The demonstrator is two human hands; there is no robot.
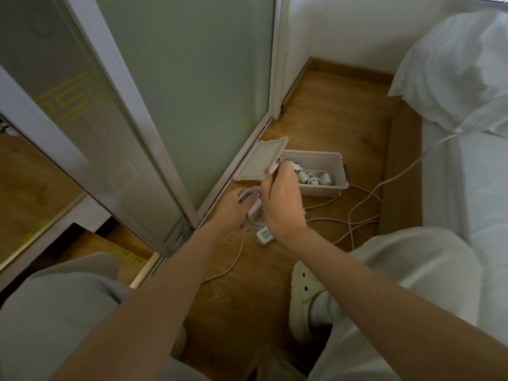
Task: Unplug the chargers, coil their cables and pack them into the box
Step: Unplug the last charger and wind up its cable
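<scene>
My left hand (230, 209) grips a coil of white cable (254, 215) just above the wooden floor. Over it, my right hand (283, 199) pinches the cable's free end (272, 169) and holds it up near the box's lid. The beige plastic box (336, 171) stands on the floor beyond my hands, with several white chargers and coiled cables (313, 177) inside. Its lid (258, 160) leans against the glass door's frame. A white power strip (265, 235) lies on the floor below my right wrist.
Loose white cables (357, 215) trail over the floor to the right and up onto the bed (467, 174). A frosted glass door (192, 92) stands at left. My knees and a cream clog (305, 292) fill the foreground.
</scene>
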